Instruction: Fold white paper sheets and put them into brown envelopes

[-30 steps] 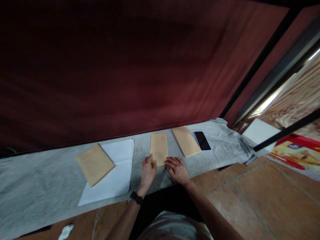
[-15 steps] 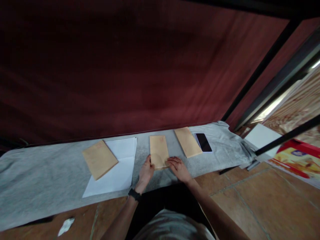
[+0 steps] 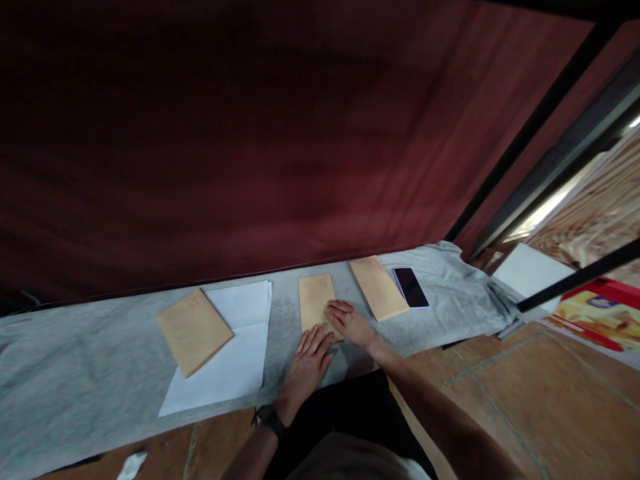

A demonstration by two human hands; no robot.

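A brown paper envelope (image 3: 316, 293) lies flat on the grey cloth in front of me, its near end under my hands. My left hand (image 3: 309, 360) rests on its near edge with the fingers stretched out flat. Over its lower right part lies my right hand (image 3: 347, 321), palm down, fingers extended. To the right is a second brown envelope (image 3: 379, 288), apart from my hand. On the left, a stack of brown envelopes (image 3: 195, 330) lies turned at an angle on white paper sheets (image 3: 245, 347).
Right of the envelopes is a dark-screened phone (image 3: 411, 288). The grey cloth (image 3: 110, 360) covers a long, narrow surface against a dark red hanging (image 3: 300, 167). A white box (image 3: 530, 270) and a red-and-yellow carton (image 3: 600, 313) stand beyond its right end.
My left hand has moved from the envelope's left edge onto its near end and flattened. My right hand has slid up and inward over the envelope. The view has shifted slightly.
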